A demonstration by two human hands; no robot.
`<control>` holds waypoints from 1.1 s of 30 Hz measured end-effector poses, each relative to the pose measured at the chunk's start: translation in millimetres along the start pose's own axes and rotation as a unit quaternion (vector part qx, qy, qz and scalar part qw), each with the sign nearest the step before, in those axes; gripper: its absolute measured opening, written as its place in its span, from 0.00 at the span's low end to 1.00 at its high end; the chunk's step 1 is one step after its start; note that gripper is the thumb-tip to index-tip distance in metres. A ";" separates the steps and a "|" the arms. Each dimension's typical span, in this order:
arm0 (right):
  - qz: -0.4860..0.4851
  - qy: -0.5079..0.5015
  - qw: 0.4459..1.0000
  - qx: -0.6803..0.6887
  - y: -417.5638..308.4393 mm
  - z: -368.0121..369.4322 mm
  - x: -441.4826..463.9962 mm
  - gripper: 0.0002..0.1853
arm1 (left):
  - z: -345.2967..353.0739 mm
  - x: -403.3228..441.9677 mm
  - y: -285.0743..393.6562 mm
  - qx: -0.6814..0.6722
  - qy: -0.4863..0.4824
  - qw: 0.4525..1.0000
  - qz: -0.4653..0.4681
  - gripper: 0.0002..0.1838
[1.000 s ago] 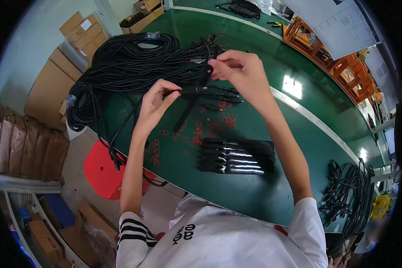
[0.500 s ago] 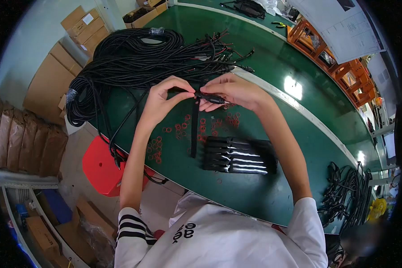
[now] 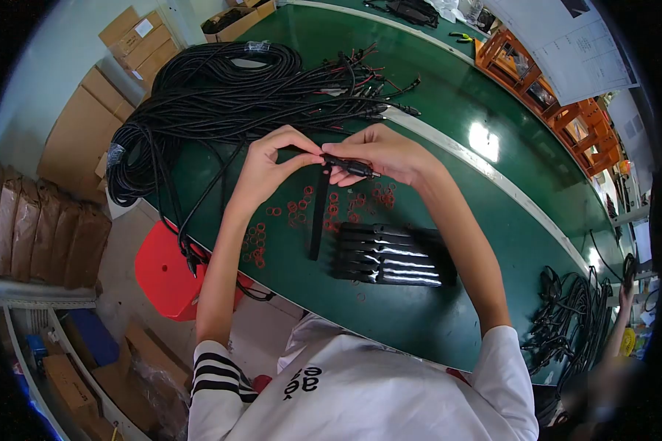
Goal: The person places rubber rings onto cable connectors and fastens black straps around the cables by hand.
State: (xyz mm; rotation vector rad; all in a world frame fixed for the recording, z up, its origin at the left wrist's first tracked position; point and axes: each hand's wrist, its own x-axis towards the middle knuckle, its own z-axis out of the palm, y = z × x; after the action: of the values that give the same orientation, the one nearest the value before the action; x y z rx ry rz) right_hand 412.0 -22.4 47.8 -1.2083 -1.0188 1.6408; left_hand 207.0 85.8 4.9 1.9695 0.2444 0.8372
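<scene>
My right hand (image 3: pixel 386 154) grips a black cable connector (image 3: pixel 351 167), its tip pointing right. At the connector's left end, the thumb and forefinger of my left hand (image 3: pixel 272 167) are pinched together. A flat black strap (image 3: pixel 319 220) hangs down from between my fingertips; which hand bears it is hard to tell. Beneath my hands, many small red rings (image 3: pixel 301 206) lie scattered over the green table (image 3: pixel 309 294). Several glossy black strips (image 3: pixel 393 257) lie side by side near my right forearm.
A big coil of black cables (image 3: pixel 198 95) with bare ends fills the table's far left. More cables (image 3: pixel 566 316) hang at the right edge, near another person's arm (image 3: pixel 620 323). A red stool (image 3: pixel 162 272) stands left of the table; a pale rail (image 3: pixel 485 176) runs behind.
My right fingers have shifted toward the connector's left end. The strap's lower end has swung slightly left. At far right, another person's arm has come into view, raised with a dark cable.
</scene>
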 end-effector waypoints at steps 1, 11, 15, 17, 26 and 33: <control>0.006 0.002 1.000 -0.009 0.2 0.3 -0.2 0.19 | 0.7 -0.3 0.0 0.000 0.001 1.000 0.000 0.08; 0.026 -0.025 0.996 -0.080 -4.7 5.4 -2.5 0.17 | 3.4 -6.9 -1.7 -0.025 0.000 0.998 -0.052 0.11; 0.030 0.002 0.996 -0.081 -3.1 7.7 1.2 0.15 | 7.4 -14.5 26.9 0.164 0.146 0.974 0.054 0.16; 0.045 0.010 0.997 -0.062 -4.1 5.9 0.4 0.14 | 14.1 -36.3 39.8 0.167 0.230 0.958 -0.041 0.16; 0.007 -0.009 0.997 -0.076 5.0 10.8 -2.6 0.15 | 35.6 -69.4 43.1 -0.030 0.036 0.972 -0.229 0.06; -0.017 -0.015 0.996 -0.090 16.3 13.1 -2.4 0.13 | 36.2 -70.0 34.4 -0.100 0.020 0.966 -0.237 0.08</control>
State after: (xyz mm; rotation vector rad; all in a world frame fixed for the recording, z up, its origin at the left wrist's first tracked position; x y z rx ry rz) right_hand 397.1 -31.5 35.9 -1.2794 -1.2216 1.5725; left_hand 172.6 8.4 -9.9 1.6109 0.6040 0.5619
